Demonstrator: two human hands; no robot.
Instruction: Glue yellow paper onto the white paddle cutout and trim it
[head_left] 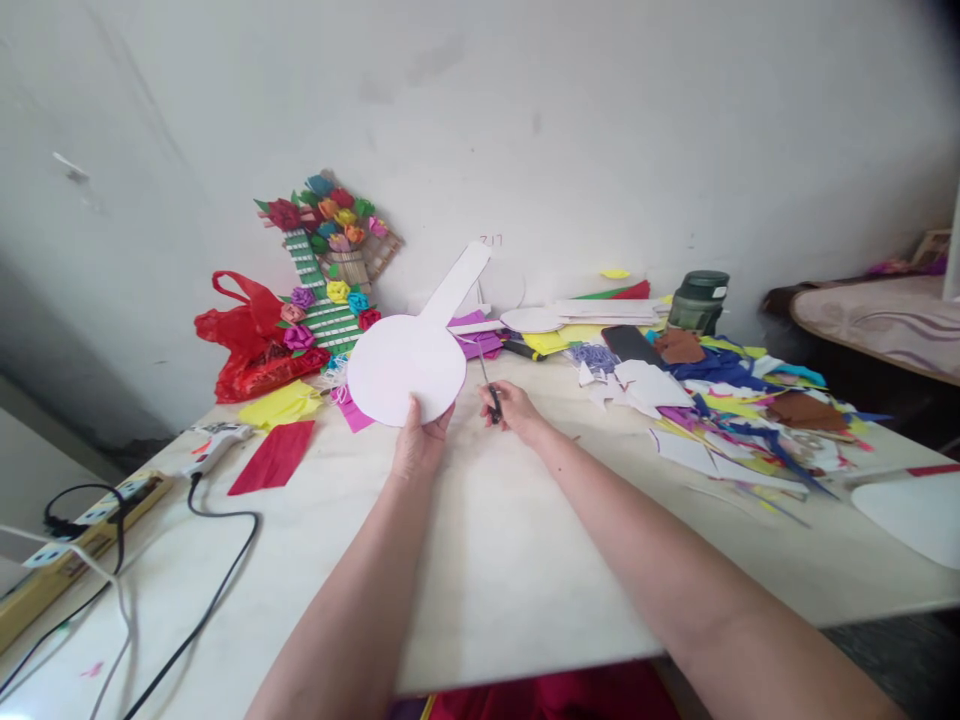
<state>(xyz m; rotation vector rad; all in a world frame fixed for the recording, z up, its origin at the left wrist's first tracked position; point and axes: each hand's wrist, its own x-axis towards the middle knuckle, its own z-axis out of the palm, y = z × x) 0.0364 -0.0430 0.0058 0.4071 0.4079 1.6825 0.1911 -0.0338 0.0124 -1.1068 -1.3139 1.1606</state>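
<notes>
My left hand (421, 440) pinches the lower edge of a white paddle-shaped cutout (405, 370), a round disc with a long straight strip rising to the upper right. The thumb lies on its front face, and the fingers are behind it. A thin purple outline runs along its edge. In my right hand (514, 408) is a pair of scissors (494, 402) with dark handles, its blades pointing up and away. The blades are beside the disc's right edge; I cannot tell whether they touch it. Both hands are held over the table (510, 560).
Paper flowers on a green-striped craft piece (330, 325) lean on the wall beside a red plastic bag (247, 335). Colourful scraps (750, 400), a phone (630, 344) and a dark green bottle (697, 302) are at right. Power strips (82, 530) with cables lie left.
</notes>
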